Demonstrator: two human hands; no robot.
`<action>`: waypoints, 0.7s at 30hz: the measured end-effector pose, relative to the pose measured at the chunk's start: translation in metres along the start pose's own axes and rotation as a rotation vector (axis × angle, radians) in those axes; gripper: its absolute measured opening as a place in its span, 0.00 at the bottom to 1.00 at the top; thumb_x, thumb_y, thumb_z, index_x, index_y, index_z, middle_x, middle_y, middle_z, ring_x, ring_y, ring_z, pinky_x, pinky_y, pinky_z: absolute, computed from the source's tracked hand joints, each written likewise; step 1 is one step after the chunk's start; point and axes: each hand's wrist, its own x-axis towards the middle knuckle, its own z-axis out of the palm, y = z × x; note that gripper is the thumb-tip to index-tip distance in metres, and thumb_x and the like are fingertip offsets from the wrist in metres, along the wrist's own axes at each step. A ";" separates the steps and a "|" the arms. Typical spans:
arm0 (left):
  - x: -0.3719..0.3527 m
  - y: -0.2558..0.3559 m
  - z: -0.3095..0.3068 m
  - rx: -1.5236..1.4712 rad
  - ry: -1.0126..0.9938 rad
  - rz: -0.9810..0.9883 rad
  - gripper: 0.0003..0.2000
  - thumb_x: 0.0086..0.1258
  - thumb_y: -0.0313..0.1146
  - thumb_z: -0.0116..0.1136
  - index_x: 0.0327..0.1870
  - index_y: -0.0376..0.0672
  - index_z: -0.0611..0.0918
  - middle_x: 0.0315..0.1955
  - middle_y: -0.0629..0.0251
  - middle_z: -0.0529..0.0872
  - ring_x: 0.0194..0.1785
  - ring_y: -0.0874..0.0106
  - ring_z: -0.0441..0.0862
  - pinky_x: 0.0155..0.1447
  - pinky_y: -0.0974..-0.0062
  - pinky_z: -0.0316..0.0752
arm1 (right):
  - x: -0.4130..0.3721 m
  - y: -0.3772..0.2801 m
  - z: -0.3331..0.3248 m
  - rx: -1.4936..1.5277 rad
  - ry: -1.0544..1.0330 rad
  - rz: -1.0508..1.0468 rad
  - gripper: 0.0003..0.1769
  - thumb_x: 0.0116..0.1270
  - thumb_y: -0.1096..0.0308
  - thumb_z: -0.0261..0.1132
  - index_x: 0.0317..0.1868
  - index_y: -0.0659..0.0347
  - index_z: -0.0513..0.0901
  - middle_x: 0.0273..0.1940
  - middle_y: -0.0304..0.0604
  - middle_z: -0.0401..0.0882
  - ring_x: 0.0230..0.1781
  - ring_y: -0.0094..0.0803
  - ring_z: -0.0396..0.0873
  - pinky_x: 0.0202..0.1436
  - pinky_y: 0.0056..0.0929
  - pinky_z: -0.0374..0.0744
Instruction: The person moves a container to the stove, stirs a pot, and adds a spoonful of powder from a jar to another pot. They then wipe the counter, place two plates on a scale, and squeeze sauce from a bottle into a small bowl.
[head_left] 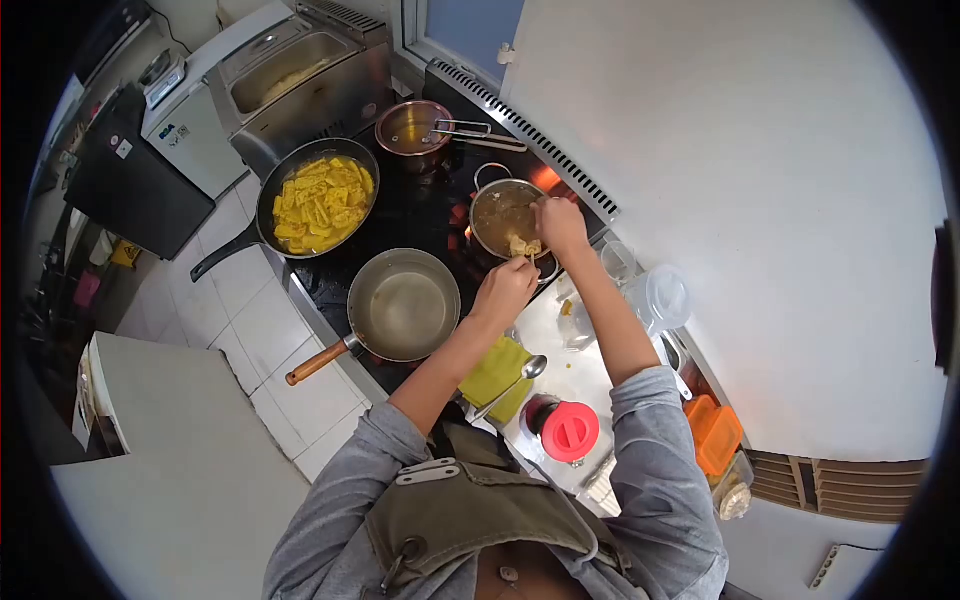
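A small steel pot point(492, 235) with brownish liquid stands at the back right of the black stove. Pale, lumpy food pieces point(524, 246) lie at its near rim. My left hand point(507, 293) is closed in a pinch by that rim, just below the food. What its fingers hold is too small to make out. My right hand point(561, 226) reaches over the pot's right side with its fingers curled together. Whatever is between them is hidden. An empty-looking grey pan point(404, 305) with a wooden handle stands just left of my left forearm.
A black frying pan point(318, 198) holds yellow slices in liquid. Behind sits a copper-coloured pot point(414, 128). On the right counter are a green cloth point(497, 378), a spoon point(534, 367), a red-lidded jar point(570, 431), a clear pitcher point(660, 298) and orange containers point(713, 434).
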 end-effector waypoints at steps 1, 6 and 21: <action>0.000 -0.003 0.001 -0.001 -0.002 -0.002 0.04 0.56 0.25 0.59 0.24 0.35 0.78 0.25 0.57 0.79 0.27 0.57 0.79 0.31 0.65 0.76 | -0.001 0.004 -0.001 0.001 -0.002 0.001 0.14 0.63 0.62 0.57 0.28 0.66 0.80 0.24 0.55 0.79 0.27 0.50 0.80 0.32 0.43 0.79; 0.006 -0.014 -0.010 -0.031 0.078 -0.029 0.03 0.54 0.24 0.61 0.25 0.35 0.79 0.26 0.57 0.80 0.28 0.59 0.80 0.32 0.69 0.76 | -0.016 0.023 -0.019 -0.044 0.000 0.078 0.14 0.63 0.63 0.56 0.26 0.66 0.79 0.25 0.57 0.79 0.28 0.51 0.80 0.34 0.44 0.79; 0.043 -0.012 -0.041 -0.102 0.246 -0.033 0.04 0.53 0.22 0.61 0.29 0.36 0.81 0.26 0.60 0.81 0.28 0.63 0.81 0.31 0.72 0.76 | -0.062 0.007 -0.033 0.137 -0.040 0.038 0.11 0.60 0.67 0.59 0.24 0.66 0.80 0.22 0.58 0.77 0.26 0.52 0.78 0.33 0.45 0.77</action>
